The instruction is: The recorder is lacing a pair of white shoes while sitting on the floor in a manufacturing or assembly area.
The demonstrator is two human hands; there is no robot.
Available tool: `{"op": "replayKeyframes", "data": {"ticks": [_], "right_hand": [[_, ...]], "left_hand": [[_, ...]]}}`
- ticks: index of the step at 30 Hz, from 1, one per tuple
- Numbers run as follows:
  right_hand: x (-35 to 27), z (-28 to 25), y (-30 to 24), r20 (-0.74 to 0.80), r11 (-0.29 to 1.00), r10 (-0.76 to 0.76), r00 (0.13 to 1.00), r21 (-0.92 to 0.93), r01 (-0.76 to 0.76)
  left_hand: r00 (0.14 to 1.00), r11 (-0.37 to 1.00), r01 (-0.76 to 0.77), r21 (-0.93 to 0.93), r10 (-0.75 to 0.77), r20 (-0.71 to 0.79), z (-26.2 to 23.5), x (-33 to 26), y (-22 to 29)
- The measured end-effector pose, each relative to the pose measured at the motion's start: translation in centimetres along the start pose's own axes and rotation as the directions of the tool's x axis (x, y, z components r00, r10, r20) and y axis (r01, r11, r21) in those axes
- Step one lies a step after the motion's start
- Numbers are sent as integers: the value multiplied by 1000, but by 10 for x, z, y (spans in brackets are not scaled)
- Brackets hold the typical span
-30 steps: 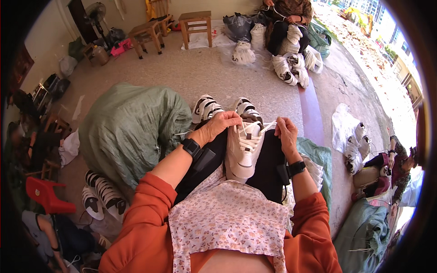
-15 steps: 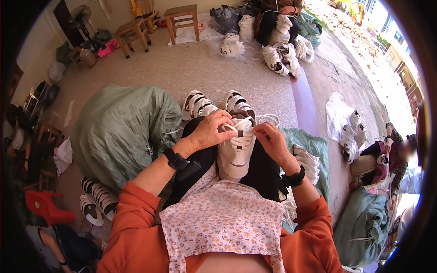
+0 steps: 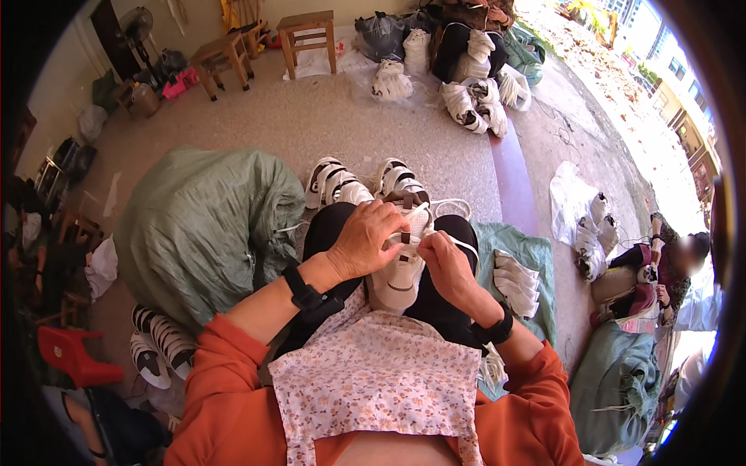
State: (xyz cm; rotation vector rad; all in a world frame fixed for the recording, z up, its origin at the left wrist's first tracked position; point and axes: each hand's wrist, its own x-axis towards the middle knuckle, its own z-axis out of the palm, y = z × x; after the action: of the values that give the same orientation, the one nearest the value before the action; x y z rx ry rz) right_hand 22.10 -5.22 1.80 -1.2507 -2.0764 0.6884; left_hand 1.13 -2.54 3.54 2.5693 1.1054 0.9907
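A white sneaker [image 3: 392, 291] with brown patches lies between my knees, toe toward me. My left hand [image 3: 365, 242] bends over its lacing from the left, thumb and fingers closed on the upper; what the fingertips pinch is partly hidden. My right hand [image 3: 453, 268] pinches a white shoelace [image 3: 466, 245] close to the sneaker's right side, and part of the lace loops past the knuckles. Just past my knees, a left stack of white shoe uppers [image 3: 339, 183] and a right one [image 3: 401, 177] lie on the floor.
A big green sack [image 3: 206, 221] bulges at my left, with striped shoes [image 3: 159, 346] nearer me. At my right, white uppers [image 3: 515, 283] lie on green sheeting [image 3: 540, 260]. Another person [image 3: 672, 268] sits far right. Wooden stools [image 3: 306, 35] stand at the back.
My right hand has moved left and nearer me, closing in on the lacing with the lace pinched. My left hand has shifted slightly, its fingers now bent over the upper. The view has shifted a little.
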Motion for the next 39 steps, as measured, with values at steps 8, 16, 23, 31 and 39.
{"op": "replayKeyframes", "data": {"ticks": [8,16,23,31,39], "right_hand": [[10,-18,2,60,796,420,906,455,-399],[19,-21,12,302,660,515,802,457,-596],[17,-16,31,279,610,397,874,631,-479],[3,-26,9,186,777,459,869,392,-493],[30,-27,18,251,780,441,862,368,-506]], "left_hand": [[999,998,-22,-62,24,23,21,2,2],[993,980,-37,-194,57,100,16,6,-1],[987,920,82,-384,-22,157,22,21,-31],[969,879,176,-443,-74,237,18,23,-44],[945,833,260,-488,-116,304,18,27,-44]]}}
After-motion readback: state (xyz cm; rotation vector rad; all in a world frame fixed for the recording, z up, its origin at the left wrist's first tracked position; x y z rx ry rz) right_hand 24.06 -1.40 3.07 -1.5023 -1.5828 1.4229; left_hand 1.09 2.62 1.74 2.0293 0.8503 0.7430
